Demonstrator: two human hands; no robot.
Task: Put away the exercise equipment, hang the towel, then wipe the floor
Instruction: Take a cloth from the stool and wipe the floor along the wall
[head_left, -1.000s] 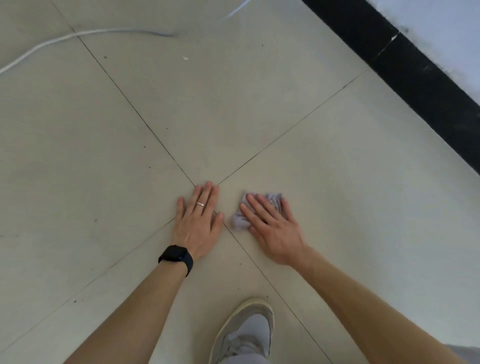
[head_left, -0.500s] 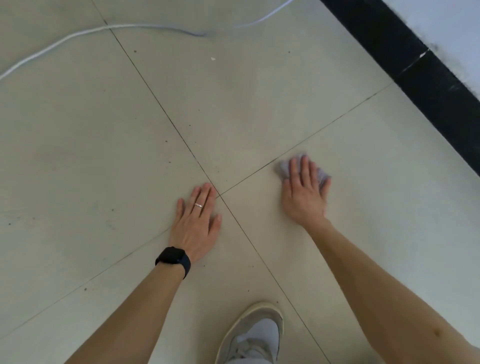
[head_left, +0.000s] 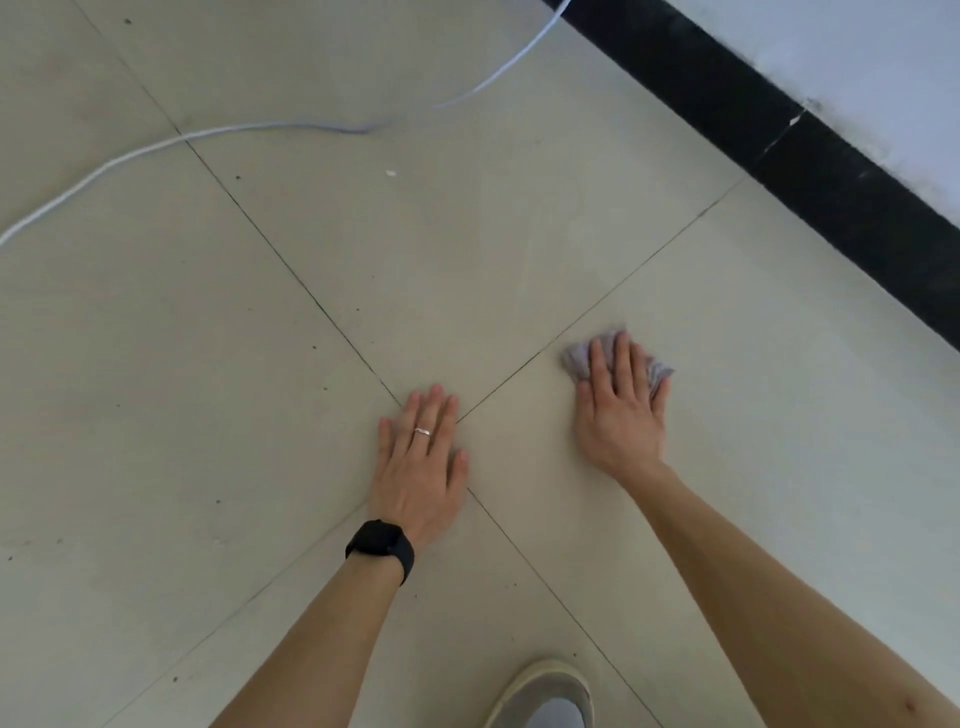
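The pale beige tiled floor (head_left: 519, 218), crossed by thin dark grout lines, carries a thin white cable (head_left: 156, 148) curving across its far left, a crumpled grey cloth (head_left: 576, 359) right of centre, a flat left hand (head_left: 418, 467) at the grout crossing, and a grey-and-cream sneaker (head_left: 545, 693) at the near edge.

One camera, worn on my head, looks steeply down and forward at the tiled floor (head_left: 260, 467) from crouching height — close enough that my forearms fill the lower frame and my shoe (head_left: 545, 696) cuts the bottom edge. The black skirting (head_left: 831, 171) crosses the upper right corner — no second view.
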